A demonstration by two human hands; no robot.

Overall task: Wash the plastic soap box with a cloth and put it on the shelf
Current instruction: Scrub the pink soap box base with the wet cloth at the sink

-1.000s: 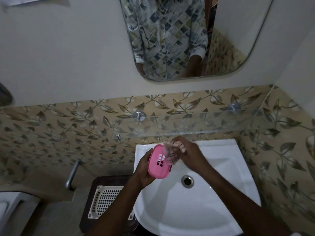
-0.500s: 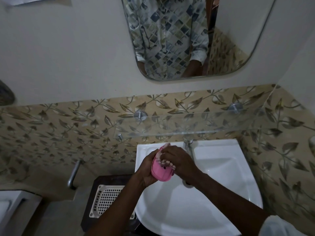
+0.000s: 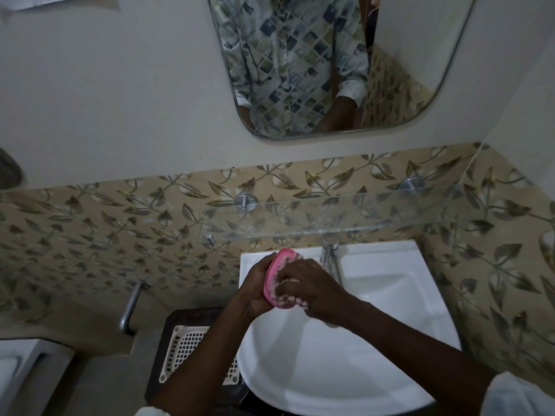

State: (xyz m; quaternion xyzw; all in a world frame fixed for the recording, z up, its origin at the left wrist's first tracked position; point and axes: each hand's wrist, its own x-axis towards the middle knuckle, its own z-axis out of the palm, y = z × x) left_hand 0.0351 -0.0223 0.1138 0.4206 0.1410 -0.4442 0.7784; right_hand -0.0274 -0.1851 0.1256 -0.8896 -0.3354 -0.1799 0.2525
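Nearest us, one white sink point(image 3: 345, 370) fills the lower frame, with one white mesh basket point(image 3: 186, 346) on a dark stand point(image 3: 192, 316) just to its left. Over the sink's back left part we see two hands meeting. The left hand point(image 3: 255, 291) curls round the pink soap box point(image 3: 277, 265) from the left, holding it on edge. The right hand point(image 3: 312, 291) presses a pale cloth point(image 3: 288, 300) against its inner face, fingers bent and clamped on the cloth. Just beyond stands one metal tap point(image 3: 329, 253), then one glass shelf point(image 3: 360, 217) on two round metal pegs point(image 3: 245, 202), leaf-patterned tiles point(image 3: 120, 223), and one mirror point(image 3: 420, 70) on the plain wall point(image 3: 120, 100).
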